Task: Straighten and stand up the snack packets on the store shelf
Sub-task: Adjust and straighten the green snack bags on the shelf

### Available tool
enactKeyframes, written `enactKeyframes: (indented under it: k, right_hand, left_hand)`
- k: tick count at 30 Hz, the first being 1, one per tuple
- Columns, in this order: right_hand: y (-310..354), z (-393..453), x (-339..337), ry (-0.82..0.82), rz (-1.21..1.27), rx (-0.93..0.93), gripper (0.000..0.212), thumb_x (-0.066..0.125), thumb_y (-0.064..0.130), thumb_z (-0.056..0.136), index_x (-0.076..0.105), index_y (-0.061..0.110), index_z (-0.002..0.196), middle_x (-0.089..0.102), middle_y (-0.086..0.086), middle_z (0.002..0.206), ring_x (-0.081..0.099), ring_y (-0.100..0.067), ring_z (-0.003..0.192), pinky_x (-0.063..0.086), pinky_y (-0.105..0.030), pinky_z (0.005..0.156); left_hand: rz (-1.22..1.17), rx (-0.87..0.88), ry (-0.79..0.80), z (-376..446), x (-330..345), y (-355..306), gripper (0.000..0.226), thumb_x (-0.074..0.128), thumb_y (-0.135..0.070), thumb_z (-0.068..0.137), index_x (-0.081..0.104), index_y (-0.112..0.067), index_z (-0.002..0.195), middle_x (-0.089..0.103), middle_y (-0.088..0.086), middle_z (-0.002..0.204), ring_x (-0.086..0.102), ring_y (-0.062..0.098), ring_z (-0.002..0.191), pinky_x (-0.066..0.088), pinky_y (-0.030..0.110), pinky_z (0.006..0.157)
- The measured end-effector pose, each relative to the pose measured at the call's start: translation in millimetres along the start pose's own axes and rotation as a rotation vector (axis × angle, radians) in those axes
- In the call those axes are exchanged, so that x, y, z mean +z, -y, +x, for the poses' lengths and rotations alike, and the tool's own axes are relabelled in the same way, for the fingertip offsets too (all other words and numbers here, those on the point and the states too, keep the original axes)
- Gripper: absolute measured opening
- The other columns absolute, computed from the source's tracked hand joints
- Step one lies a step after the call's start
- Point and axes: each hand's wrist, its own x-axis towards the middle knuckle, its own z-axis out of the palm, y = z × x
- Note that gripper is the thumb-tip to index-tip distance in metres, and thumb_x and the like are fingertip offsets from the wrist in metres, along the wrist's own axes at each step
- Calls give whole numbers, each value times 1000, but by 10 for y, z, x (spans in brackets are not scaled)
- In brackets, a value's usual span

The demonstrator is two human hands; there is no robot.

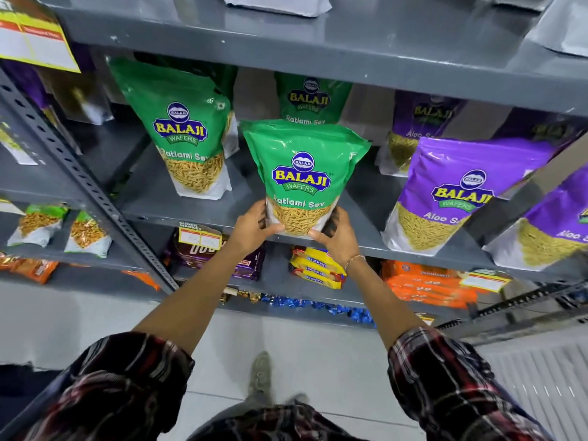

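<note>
Mid frame, on the gray shelf [197, 211], left hand [251, 227] & right hand [337, 233] grip 1 upright green packet [302, 173]. 3 green packets total; 4 purple packets [458, 192] at right.

Both hands grip the base of a green packet [302, 176] at the front edge of the grey shelf [203, 211]. The left hand [253, 226] clasps the lower left corner; the right hand [335, 232] clasps the lower right corner. The packet stands upright, label facing out. A second green packet [187, 135] stands to its left, farther back. A third green packet [310, 98] stands behind the held one, partly hidden. Purple packets [451, 192] stand to the right. Biscuit packs [318, 268] lie on the shelf below. Both forearms extend from plaid sleeves [445, 377].
</note>
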Motion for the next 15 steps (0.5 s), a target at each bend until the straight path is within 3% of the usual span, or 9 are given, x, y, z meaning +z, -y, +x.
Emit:
enactKeyframes:
  k: [2,4,7,9,11,13,15]
  right_hand:
    - [-25,-141,79,-209,11,-50,43,70,20,80,46,17,115,60,-6,116,58,-18,102,52,-38,92]
    - [-110,-304,202,-354,-58,-105,13,61,28,86,51,22,92,64,0,88,61,-12,79,55,-40,75]
    - [-146,-467,487,-182,-168,-135,8,57,30,89,55,26,83,62,11,64,59,1,59,48,-28,59]
    - [-60,-423,704,-12,-248,-166,8,56,25,91,59,19,87,69,3,67,64,-3,61,54,-32,63]
    - [128,-307,943,122,-338,-240,13,51,22,93,60,13,91,73,-8,78,69,-20,70,57,-41,70]
    - [358,-166,1203,202,-450,-326,19,44,20,96,59,9,98,72,-16,88,68,-31,80,55,-45,75]
    - [591,-14,1487,230,-507,-368,25,42,19,97,55,7,115,66,-20,109,62,-35,100,49,-43,89]
  left_hand:
    - [-6,-29,-49,-62,-50,26,66,72,-14,79,42,-10,137,54,4,133,52,14,116,43,27,96]
    - [37,-42,-176,-140,-161,79,53,72,-16,80,52,-5,127,62,12,123,57,15,107,44,26,92]
    - [90,-30,-379,-225,-433,155,28,71,-16,80,65,0,103,71,19,94,63,16,81,49,30,80]
    - [3,-27,-482,-243,-670,191,19,71,-12,80,65,3,90,65,14,76,59,12,69,46,33,74]
    - [32,-22,-581,-207,-965,236,21,73,-18,79,60,-2,84,57,5,71,54,16,68,40,25,72]
    - [117,-12,-635,-117,-1281,260,34,77,-25,74,51,-8,89,54,6,82,53,22,76,38,23,71]
    - [177,-51,-595,29,-1605,292,62,81,-26,70,44,-2,113,52,20,111,54,32,101,44,39,84]
